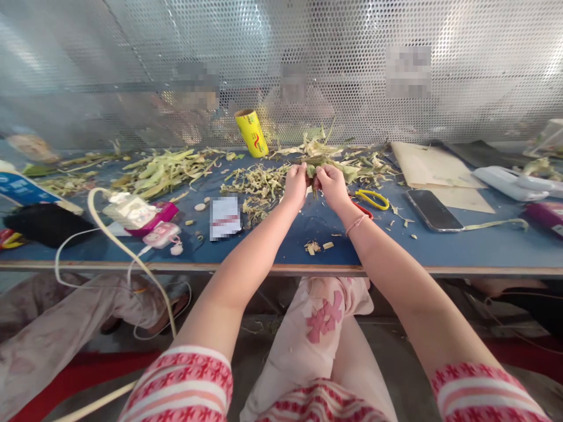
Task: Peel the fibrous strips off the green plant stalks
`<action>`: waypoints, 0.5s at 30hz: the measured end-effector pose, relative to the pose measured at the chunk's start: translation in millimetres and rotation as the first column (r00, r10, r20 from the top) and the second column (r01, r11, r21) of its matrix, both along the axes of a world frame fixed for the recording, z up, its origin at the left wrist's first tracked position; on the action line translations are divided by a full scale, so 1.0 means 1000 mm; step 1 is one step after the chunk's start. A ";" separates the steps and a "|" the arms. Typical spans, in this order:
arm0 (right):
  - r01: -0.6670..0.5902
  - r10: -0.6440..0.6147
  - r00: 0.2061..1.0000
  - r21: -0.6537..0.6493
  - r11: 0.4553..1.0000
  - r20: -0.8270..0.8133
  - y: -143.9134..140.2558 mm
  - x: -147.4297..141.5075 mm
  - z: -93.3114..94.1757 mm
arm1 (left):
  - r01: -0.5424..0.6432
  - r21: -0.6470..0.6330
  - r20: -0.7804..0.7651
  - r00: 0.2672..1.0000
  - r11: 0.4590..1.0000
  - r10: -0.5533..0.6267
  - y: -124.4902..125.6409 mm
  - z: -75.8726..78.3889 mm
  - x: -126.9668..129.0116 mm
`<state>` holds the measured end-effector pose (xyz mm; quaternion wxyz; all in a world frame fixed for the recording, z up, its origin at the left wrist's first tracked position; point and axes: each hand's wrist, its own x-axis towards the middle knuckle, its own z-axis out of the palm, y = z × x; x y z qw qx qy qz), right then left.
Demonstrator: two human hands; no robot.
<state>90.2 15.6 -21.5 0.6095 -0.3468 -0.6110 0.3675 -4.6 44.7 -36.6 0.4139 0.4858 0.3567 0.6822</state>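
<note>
Your striped sleeves (185, 381) frame the work. Left hand (295, 184) and right hand (332, 186) both pinch one green husk piece (313, 170) above the surface (461, 249). Keep grips close together and peel steadily.

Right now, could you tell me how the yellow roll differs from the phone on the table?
The yellow roll is a cylinder standing tilted by the mesh screen; the phone is a flat dark slab lying down. The roll is bright yellow with red print; the phone's screen is black and unlit. Both rest on the blue table, untouched by either hand.
</note>
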 end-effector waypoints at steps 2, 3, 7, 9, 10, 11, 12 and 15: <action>-0.069 0.066 0.995 -0.037 0.997 -0.071 0.002 0.000 -0.001 | 0.010 0.010 -0.025 1.000 1.000 -0.009 -0.006 0.005 -0.003; -0.106 0.100 0.990 -0.058 0.993 -0.101 0.003 0.001 -0.001 | -0.003 0.035 -0.062 0.998 0.999 0.005 -0.009 0.007 -0.005; -0.160 0.152 0.984 -0.094 0.983 -0.088 0.003 0.003 -0.001 | -0.118 0.166 -0.208 0.966 0.979 0.151 -0.019 0.016 -0.015; -0.127 0.126 0.992 -0.069 0.989 -0.019 0.002 0.004 -0.001 | -0.160 0.226 -0.262 0.940 0.961 0.218 -0.024 0.019 -0.017; -0.102 0.103 0.995 -0.046 0.994 0.018 0.001 0.005 0.000 | -0.171 0.250 -0.283 0.928 0.953 0.241 -0.026 0.021 -0.017; -0.072 0.073 0.996 -0.017 0.997 0.053 0.000 0.006 0.000 | -0.179 0.268 -0.300 0.918 0.947 0.259 -0.028 0.023 -0.017; -0.043 0.042 0.996 0.015 0.999 0.085 -0.001 0.007 0.001 | -0.187 0.280 -0.313 0.909 0.942 0.274 -0.030 0.024 -0.016; 0.005 -0.018 0.989 0.095 0.995 0.144 -0.003 0.008 0.002 | -0.224 0.300 -0.320 0.892 0.927 0.319 -0.033 0.026 -0.015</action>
